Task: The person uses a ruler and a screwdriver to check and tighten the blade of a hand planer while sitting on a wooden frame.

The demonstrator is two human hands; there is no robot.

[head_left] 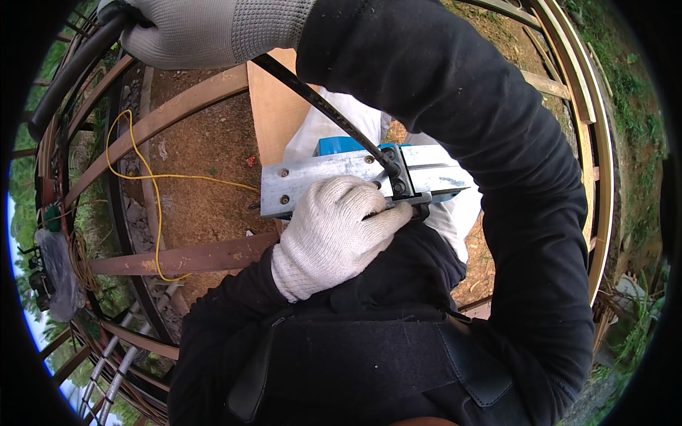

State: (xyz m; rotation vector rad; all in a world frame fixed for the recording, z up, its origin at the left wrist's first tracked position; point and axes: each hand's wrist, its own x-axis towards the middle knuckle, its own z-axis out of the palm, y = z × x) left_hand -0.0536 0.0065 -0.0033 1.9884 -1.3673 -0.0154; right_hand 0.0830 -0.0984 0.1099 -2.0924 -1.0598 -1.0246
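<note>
Reaching across to the far left, my right hand, in a pale knit glove, curls into a fist around a black tube that sticks out to its left. A black bar slants from beneath that wrist to a dark bolted joint; I cannot tell whether bar and tube are one piece.

The joint sits toward the right end of a silver metal plate, which lies in front of me in the middle, with a blue part showing at its far edge. My left hand, gloved too, lies over the plate's near edge, fingers bent and thumb pointing right, close to the joint. Whether it pinches anything, I cannot tell.

White cloth shows under and beside the plate, and a wooden board lies beyond its left half. A yellow cord loops over the brown ground on the left, crossing a near wooden beam. Farther left hangs a clear plastic bag, with silver poles nearer me. Long timbers run along the right.
</note>
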